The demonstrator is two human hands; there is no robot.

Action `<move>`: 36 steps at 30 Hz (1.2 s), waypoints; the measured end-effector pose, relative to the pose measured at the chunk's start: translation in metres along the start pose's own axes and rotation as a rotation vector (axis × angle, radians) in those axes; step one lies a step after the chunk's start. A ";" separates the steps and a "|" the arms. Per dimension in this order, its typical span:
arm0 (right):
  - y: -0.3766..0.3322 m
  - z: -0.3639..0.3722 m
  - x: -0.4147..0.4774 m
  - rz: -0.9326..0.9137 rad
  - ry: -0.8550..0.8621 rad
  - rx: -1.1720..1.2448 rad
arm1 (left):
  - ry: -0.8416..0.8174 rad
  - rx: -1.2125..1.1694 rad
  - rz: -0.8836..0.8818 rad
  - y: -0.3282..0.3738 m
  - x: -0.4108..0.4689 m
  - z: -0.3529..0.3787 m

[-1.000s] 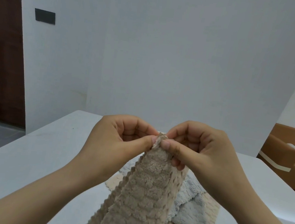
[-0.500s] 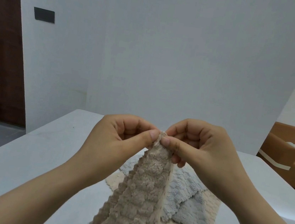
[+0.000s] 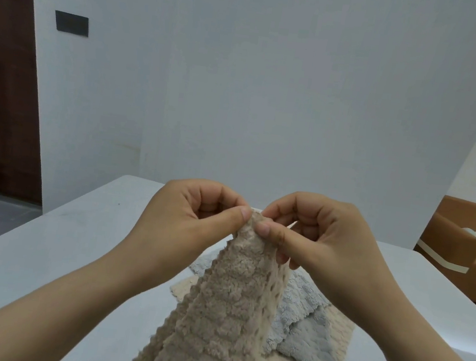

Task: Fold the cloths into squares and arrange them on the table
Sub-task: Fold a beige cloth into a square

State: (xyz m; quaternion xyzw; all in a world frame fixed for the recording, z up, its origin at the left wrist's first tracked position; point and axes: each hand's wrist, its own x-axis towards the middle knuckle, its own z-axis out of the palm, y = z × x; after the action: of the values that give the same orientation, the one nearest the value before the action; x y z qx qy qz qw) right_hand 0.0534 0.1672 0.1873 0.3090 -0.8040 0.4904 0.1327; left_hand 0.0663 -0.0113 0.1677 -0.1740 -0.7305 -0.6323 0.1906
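The lower end of the beige, deep-piled plush cloth (image 3: 232, 314) runs out at the bottom edge of the view. Its full outline cannot be told, nor whether it touches anything below. Its top corner is held up above the smooth white table (image 3: 74, 235) and is mostly hidden between fingertips. The left hand (image 3: 186, 222) pinches that corner between thumb and curled forefinger. The right hand (image 3: 321, 244) pinches it just beside, thumb in front, with its other fingers curled behind the fabric and partly out of sight. The two thumb tips lie close together.

The cloth widens toward the viewer. Its pile stands in bumpy rows and its left edge is cut in small scallops.

Behind it a heap lies on the table: fleecy pale grey cloths (image 3: 307, 339) with zigzag edges on top of flatter cream cloths (image 3: 338, 327). The raised cloth covers the middle of the heap, so how many there are cannot be told.

At the right a tan sofa (image 3: 461, 255) is cut off by the frame, and something pale and crumpled on its seat is too small to make out. A black rectangular wall plate (image 3: 71, 23) sits on the white wall beside a dark brown door (image 3: 2, 91).
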 end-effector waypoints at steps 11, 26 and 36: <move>0.027 -0.012 -0.001 0.082 -0.019 -0.200 | 0.134 0.068 0.016 -0.007 0.009 -0.021; 0.038 -0.016 -0.002 0.008 0.074 -0.252 | 0.235 0.113 0.010 -0.025 0.011 -0.033; 0.037 -0.016 -0.003 0.100 0.187 -0.026 | 0.267 0.109 0.043 -0.028 0.012 -0.033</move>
State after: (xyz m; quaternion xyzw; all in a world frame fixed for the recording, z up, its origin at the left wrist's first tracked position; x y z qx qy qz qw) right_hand 0.0316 0.1948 0.1677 0.2197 -0.8088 0.5126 0.1864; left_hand 0.0437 -0.0478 0.1541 -0.0933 -0.7281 -0.6049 0.3086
